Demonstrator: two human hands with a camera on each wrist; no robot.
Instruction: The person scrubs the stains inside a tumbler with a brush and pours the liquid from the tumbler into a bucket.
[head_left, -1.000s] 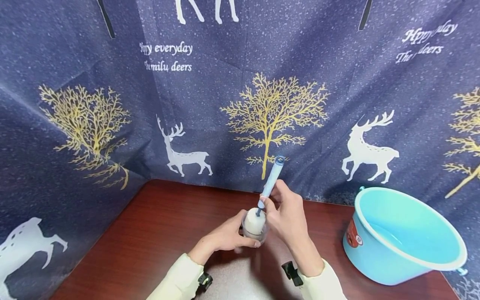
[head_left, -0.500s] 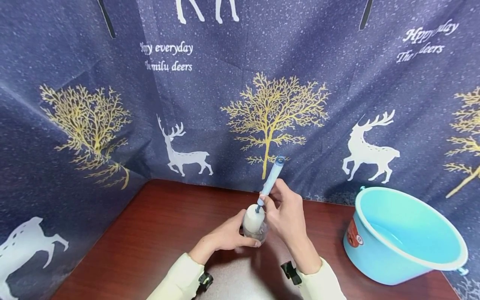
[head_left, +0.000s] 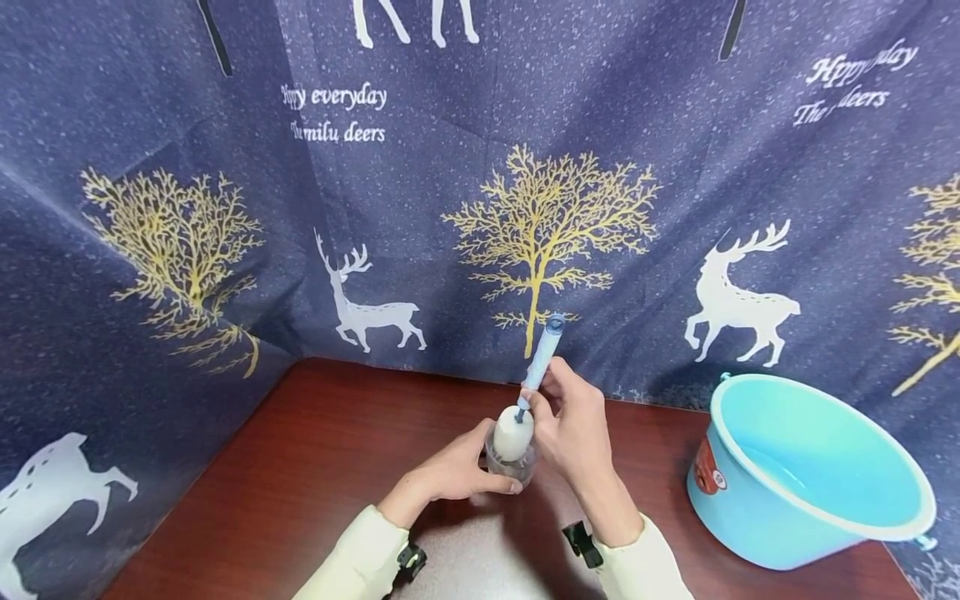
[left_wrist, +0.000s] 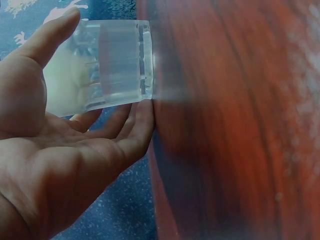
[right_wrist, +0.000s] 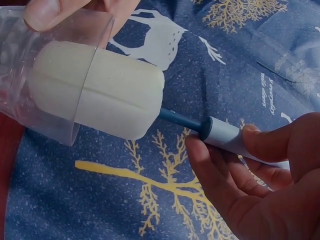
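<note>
From here I see the left hand [head_left: 450, 472] gripping the clear plastic cup [left_wrist: 117, 62]; right of that cup, the right hand [head_left: 576, 427] pinches the sponge brush [head_left: 537, 372], its handle [head_left: 546, 346] slanting up and rightward, white head [right_wrist: 117, 95] partly inside the cup.

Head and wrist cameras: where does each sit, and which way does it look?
Head: worn on the head, looking forward and down at the table; left hand, right hand and sleeves show.
Left wrist: on that wrist, looking at the clear cup; only the left hand shows.
Right wrist: on that wrist, looking at the white sponge and light-blue handle; the right hand and part of the left show.
Both wrist views show the clear cup.
</note>
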